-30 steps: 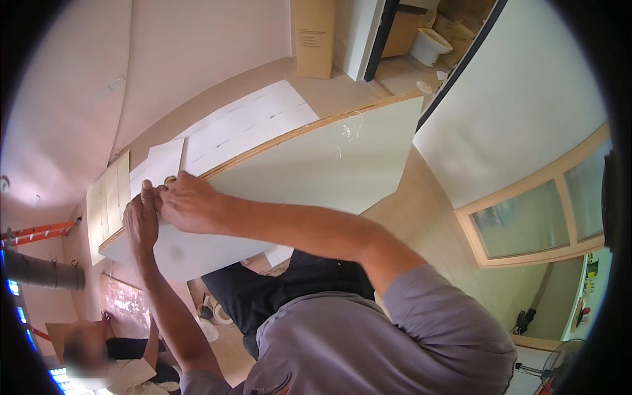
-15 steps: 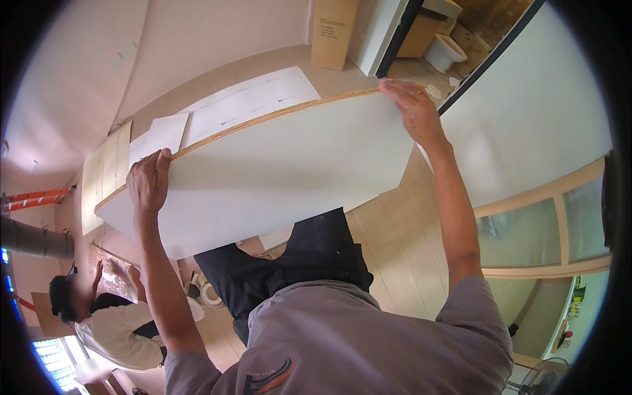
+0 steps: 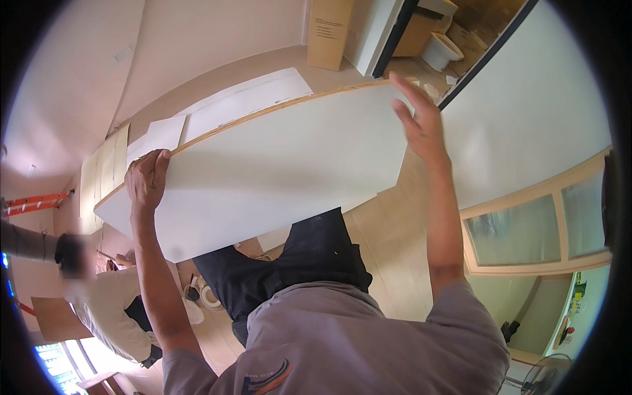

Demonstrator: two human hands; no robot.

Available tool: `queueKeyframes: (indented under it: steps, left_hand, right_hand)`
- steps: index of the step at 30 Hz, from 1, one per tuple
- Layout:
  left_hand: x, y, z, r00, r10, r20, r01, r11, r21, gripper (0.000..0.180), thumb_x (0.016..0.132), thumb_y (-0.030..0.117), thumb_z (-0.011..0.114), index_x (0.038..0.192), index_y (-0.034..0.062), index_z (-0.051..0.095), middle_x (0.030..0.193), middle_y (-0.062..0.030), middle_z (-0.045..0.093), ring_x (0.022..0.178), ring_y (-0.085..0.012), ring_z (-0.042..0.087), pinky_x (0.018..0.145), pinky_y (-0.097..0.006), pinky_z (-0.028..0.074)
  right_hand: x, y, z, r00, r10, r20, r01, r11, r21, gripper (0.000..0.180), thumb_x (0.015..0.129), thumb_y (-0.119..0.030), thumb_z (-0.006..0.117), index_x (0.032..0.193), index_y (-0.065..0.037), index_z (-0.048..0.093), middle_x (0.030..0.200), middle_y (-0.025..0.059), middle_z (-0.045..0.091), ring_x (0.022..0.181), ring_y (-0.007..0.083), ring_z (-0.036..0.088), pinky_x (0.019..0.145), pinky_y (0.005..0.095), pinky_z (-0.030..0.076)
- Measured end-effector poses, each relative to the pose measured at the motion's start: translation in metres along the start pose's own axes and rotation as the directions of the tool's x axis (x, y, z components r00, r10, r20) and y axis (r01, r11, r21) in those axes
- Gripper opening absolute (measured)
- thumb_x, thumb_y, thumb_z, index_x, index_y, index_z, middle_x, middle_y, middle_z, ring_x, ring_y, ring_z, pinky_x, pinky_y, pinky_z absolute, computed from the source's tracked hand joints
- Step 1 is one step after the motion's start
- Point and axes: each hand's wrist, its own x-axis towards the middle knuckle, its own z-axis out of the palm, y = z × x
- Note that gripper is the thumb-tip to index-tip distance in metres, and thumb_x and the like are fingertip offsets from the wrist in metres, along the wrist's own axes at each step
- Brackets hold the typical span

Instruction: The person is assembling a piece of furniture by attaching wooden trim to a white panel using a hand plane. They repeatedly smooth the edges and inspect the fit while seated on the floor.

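White panel [image 3: 283,158]: centre frame, long axis climbing from left to upper right | left hand [image 3: 147,179]: fingers hooked over its upper edge, nearer left end | right hand [image 3: 423,125]: fingers spread, ungrasping, by upper-right corner, panel stretching leftward; contact there hard to tell

Stretches out as a pale beige floor [image 3: 395,240], bare at four o'clock. Passes out of sight behind a white board [image 3: 283,158] near the centre; too hidden there to tell about contact. Bears a large white sheet [image 3: 257,97], flat at eleven o'clock, with a smaller white sheet [image 3: 164,133] overlapping its end at ten. Holds up a tall cardboard box [image 3: 329,36], upright at twelve, and a white toilet [image 3: 442,54] at one. Carries pale scraps [image 3: 431,91] just below the toilet. Between seven and eight, supports a pale coil [image 3: 209,299].
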Motion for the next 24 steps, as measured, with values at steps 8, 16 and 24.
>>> queueKeyframes:
  steps: [8,16,24]
  left_hand:
    - [-0.002,0.003,0.000,0.999,0.024,-0.036,-0.025,1.000,-0.003,0.038,0.108,0.036,0.057,0.096,0.0043,0.075,0.081,-0.0167,0.070,0.074,-0.0398,0.065,0.072,-0.048,0.049]
    - [-0.005,0.004,0.002,0.986,0.114,-0.120,-0.117,0.993,-0.023,0.027,0.103,0.032,0.064,0.106,0.0097,0.079,0.089,-0.0088,0.073,0.081,-0.0298,0.068,0.076,-0.041,0.049]
    - [-0.009,-0.010,0.011,0.946,0.253,-0.205,-0.265,0.964,-0.036,0.024,0.091,0.024,0.077,0.112,0.0149,0.080,0.097,-0.0044,0.078,0.088,-0.0267,0.072,0.080,-0.043,0.051]
  right_hand:
    - [0.029,-0.001,0.062,0.948,-0.237,0.211,0.307,0.855,-0.418,0.037,0.094,-0.023,0.076,0.127,-0.006,0.071,0.127,0.0096,0.073,0.120,0.0283,0.066,0.112,0.0421,0.043]
    - [0.028,-0.029,0.100,0.904,-0.361,0.229,0.419,0.852,-0.312,0.037,0.093,-0.019,0.076,0.127,-0.005,0.072,0.128,0.0099,0.073,0.122,0.0275,0.065,0.110,0.0435,0.045]
    - [0.028,-0.096,0.179,0.867,-0.356,0.348,0.457,0.846,-0.273,0.047,0.093,-0.023,0.077,0.134,-0.002,0.067,0.133,0.0136,0.070,0.121,0.0314,0.065,0.108,0.0449,0.046]
